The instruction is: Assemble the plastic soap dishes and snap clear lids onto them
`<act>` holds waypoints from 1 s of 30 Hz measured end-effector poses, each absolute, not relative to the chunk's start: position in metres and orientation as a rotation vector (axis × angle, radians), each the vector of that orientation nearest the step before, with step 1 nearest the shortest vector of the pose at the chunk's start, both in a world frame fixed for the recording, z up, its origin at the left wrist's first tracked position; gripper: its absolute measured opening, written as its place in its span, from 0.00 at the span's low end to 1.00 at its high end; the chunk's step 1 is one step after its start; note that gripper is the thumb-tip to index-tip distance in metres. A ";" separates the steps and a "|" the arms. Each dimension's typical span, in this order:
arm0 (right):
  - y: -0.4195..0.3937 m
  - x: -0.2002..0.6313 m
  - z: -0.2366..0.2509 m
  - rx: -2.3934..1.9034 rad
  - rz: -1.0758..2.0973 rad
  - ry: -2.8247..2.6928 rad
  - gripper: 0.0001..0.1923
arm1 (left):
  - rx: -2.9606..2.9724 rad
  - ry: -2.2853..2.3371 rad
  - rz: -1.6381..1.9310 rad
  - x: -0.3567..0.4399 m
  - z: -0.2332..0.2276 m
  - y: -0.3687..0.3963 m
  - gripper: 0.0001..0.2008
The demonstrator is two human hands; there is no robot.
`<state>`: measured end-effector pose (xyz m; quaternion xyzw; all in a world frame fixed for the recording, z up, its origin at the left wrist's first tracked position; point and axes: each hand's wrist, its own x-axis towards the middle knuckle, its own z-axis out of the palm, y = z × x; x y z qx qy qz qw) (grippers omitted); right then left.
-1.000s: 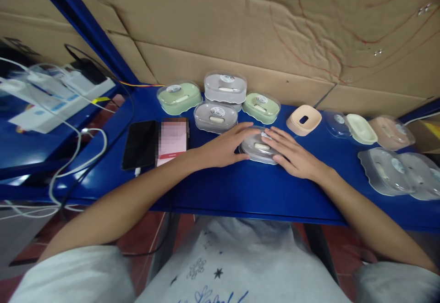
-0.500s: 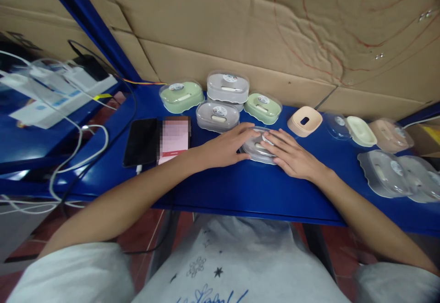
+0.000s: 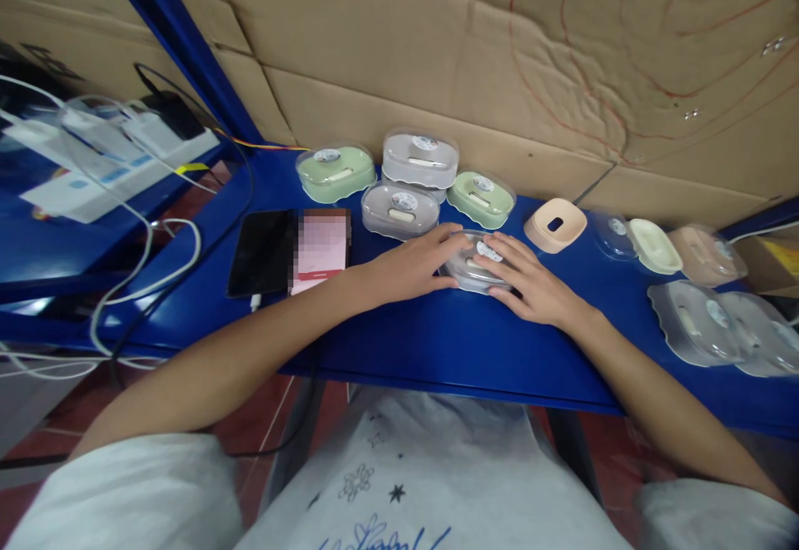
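A grey soap box [image 3: 473, 265] with a clear lid and a round sticker lies on the blue table in front of me. My left hand [image 3: 418, 265] grips its left end, thumb at the near side and fingers over the lid's far side. From the right, my right hand [image 3: 528, 275] holds the other end, with its fingers across the lid. Parts of the box are covered by my fingers. Just behind it are another grey soap box [image 3: 390, 210] and a green soap box [image 3: 490, 193].
Farther back are a second green soap box [image 3: 334, 177] and stacked grey soap boxes [image 3: 430, 171]. A peach base [image 3: 565, 240], a cream dish [image 3: 655, 250] and more grey boxes [image 3: 696, 338] lie rightward. A phone [image 3: 259, 255] and power strip [image 3: 112, 180] are left.
My right hand's fingers have shifted slightly on the lid, so more of the sticker shows. Both hands stay on the soap box. The whole view has tilted a little.
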<state>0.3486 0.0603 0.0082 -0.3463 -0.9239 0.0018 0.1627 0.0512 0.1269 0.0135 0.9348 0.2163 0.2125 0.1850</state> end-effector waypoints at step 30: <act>0.076 0.448 0.046 -1.852 0.250 -2.222 0.21 | 3.053 0.666 0.706 0.061 0.019 0.115 0.23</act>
